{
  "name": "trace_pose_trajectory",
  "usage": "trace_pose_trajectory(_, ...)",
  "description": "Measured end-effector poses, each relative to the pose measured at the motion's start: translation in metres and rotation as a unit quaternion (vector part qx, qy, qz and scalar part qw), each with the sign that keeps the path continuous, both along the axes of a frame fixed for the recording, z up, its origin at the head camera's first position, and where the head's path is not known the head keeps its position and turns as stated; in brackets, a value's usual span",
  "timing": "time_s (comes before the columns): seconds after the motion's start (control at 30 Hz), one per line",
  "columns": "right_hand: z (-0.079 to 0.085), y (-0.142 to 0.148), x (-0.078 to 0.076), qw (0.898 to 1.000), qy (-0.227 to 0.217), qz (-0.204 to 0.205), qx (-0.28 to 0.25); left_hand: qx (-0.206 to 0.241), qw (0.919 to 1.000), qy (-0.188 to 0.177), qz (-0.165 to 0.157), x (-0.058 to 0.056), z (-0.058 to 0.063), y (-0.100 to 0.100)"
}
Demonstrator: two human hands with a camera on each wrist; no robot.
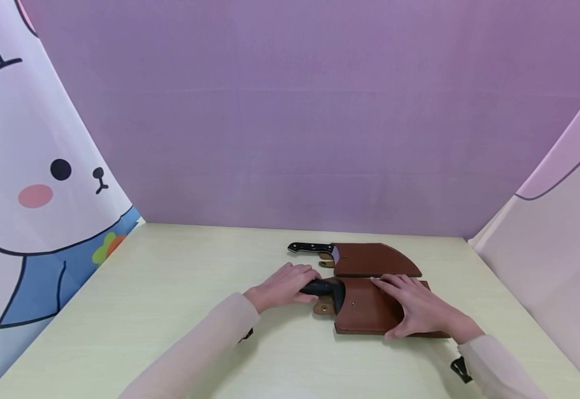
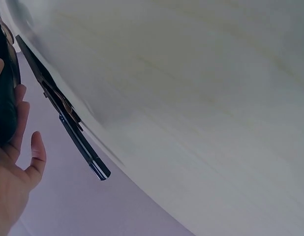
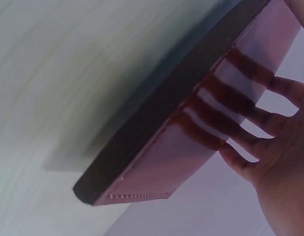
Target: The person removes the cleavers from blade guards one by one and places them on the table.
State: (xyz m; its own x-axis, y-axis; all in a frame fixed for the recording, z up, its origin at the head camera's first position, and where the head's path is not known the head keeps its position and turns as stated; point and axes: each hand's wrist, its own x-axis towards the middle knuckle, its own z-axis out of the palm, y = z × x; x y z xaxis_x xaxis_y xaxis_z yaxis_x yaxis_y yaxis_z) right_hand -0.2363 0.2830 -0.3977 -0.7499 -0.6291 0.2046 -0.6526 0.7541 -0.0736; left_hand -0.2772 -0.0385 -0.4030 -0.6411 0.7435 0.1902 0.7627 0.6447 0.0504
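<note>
Gripping a black handle (image 1: 319, 287) with left fingers (image 1: 303, 271), right fingers (image 3: 269, 122) spread on a glossy, stitched reddish-brown sheath (image 1: 364, 313).

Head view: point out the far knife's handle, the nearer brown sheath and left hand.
Far knife's handle (image 1: 311, 247), head view, mid-grip.
Nearer brown sheath (image 1: 367, 308), head view, flat face.
Left hand (image 1: 285, 286), head view, back.

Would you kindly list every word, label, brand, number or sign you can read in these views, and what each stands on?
There is no readable text in any view.
Front brown sheath: no lettering visible.
Rear brown sheath: no lettering visible.
Rear knife's black handle: pale rivets, no legible mark; anything finer is too small to read.
Cartoon print at the left: a drawing, without visible words or numbers.
</note>
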Motion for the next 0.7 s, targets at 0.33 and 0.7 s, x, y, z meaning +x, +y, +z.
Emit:
trace_pose_trajectory(0.33, -0.0017, 0.0027, -0.0009, 1.000, 0.011, 0.004, -0.001, 0.006, 0.9997, -0.023, 0.007, -0.0017, 0.0009, -0.0041)
trace_pose_trajectory(0.7, -0.0020, 0.0044, -0.0003, 1.000, 0.020, 0.010, -0.005, 0.025, 0.9990, -0.035, 0.007, -0.0011, 0.0028, -0.0100)
